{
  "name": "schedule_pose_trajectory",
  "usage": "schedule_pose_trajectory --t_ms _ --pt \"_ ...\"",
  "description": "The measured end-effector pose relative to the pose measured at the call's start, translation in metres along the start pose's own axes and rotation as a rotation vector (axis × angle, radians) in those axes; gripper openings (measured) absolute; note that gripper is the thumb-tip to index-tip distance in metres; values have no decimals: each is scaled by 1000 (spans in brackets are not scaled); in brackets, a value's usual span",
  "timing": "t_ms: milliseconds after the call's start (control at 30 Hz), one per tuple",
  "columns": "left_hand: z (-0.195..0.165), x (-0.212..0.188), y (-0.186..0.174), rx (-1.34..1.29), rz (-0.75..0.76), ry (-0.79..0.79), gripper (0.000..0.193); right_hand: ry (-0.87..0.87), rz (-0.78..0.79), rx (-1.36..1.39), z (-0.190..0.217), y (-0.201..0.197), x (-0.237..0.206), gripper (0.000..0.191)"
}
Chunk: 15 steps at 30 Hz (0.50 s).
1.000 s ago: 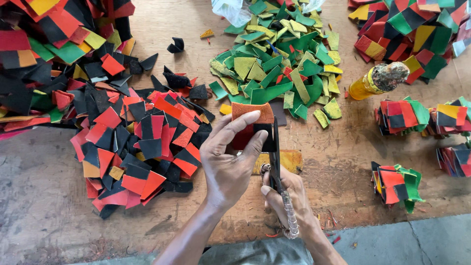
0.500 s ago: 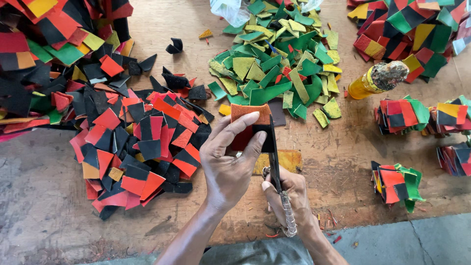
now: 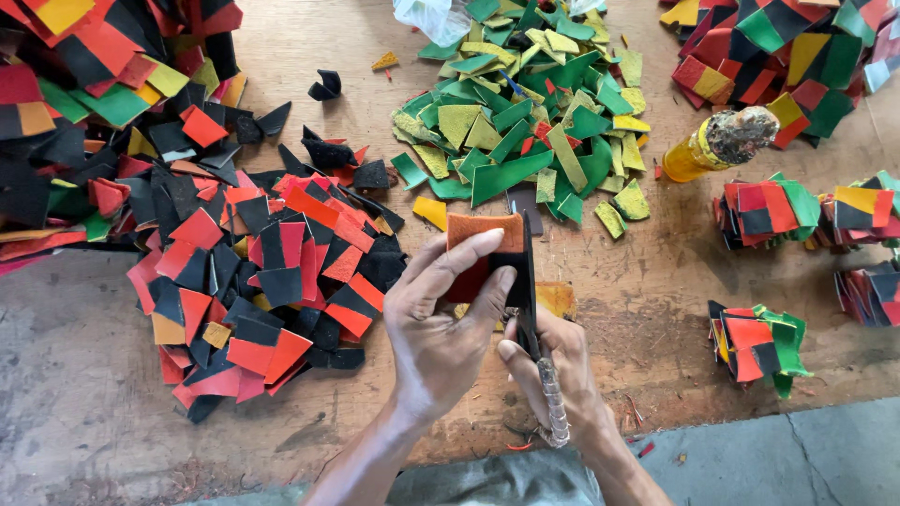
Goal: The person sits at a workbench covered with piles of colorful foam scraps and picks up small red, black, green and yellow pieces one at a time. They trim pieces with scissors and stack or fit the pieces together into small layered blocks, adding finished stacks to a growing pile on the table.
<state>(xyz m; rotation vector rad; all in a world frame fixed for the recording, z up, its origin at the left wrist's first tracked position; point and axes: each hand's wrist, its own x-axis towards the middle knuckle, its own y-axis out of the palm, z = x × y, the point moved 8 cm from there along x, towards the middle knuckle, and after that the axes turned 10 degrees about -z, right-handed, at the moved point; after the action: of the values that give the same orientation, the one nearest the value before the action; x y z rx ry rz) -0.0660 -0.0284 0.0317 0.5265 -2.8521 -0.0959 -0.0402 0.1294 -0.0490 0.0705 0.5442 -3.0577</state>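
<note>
Left hand (image 3: 441,333) is pinching a small stack of leather pieces (image 3: 483,253), orange-brown suede face up, thumb on top and fingers (image 3: 487,305) pressing together along the stack's right edge. Right hand (image 3: 553,365) is wrapping closed around a knife (image 3: 530,309) with a wire-wound handle; dark blade is running straight away from the body, lying flush against that same right edge. So the stack is sitting just left of the blade, long axis of the blade pointing up-table, both hands touching at the cut line. Directly beyond the blade tip: a heap of green and yellow scraps (image 3: 525,131), near. Left of the hands, just beside: a pile of red and black scraps (image 3: 262,281) on the wooden table (image 3: 656,309). Right, well apart: a yellow bottle (image 3: 712,145) lying tilted with a crusted tip, plus several small sorted stacks (image 3: 759,211). Larger mixed-colour heaps are filling both far corners. Nothing is blocking the blade line short of the green heap.
</note>
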Motion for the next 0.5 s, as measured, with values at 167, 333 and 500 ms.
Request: schedule_pose_trajectory --t_ms 167,333,500 --pt "1 -3 3 -19 12 -23 33 47 -53 5 -6 0 0 21" --pt "3 -4 3 10 21 -17 33 -8 -83 -30 -7 -1 -3 19" --pt "6 -6 5 -69 26 -54 34 -47 -107 -14 -5 -2 -4 22"
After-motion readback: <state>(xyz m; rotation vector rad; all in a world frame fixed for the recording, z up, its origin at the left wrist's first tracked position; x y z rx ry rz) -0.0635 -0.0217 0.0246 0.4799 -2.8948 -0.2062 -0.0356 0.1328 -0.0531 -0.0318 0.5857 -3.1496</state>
